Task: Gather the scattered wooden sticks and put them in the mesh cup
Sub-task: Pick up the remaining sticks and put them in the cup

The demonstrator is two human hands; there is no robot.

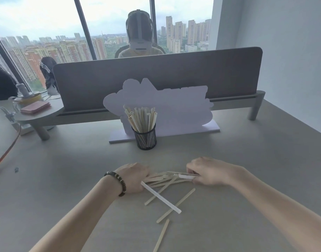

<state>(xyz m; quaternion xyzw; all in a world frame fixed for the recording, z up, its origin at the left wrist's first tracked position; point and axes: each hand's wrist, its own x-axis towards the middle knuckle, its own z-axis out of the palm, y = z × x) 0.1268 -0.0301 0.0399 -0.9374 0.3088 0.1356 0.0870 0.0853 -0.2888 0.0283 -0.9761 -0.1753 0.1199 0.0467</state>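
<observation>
A black mesh cup (146, 138) stands upright in the middle of the desk, holding several wooden sticks (141, 119) that fan out of its top. Nearer to me, a loose bunch of wooden sticks (162, 179) lies flat between my hands. My left hand (133, 177), with a dark bead bracelet on the wrist, presses against the bunch's left end. My right hand (205, 171) closes its fingers on the bunch's right end. A white paper-wrapped stick (160, 197) lies diagonally across the pile. Three more sticks (176, 205) lie scattered closer to me.
A white cut-out sign (174, 106) on a flat base stands just behind the cup. A grey desk divider (228, 73) runs across the back, with a person seated beyond it. A small shelf (41, 113) with a pink item sits at the left, cables beside it.
</observation>
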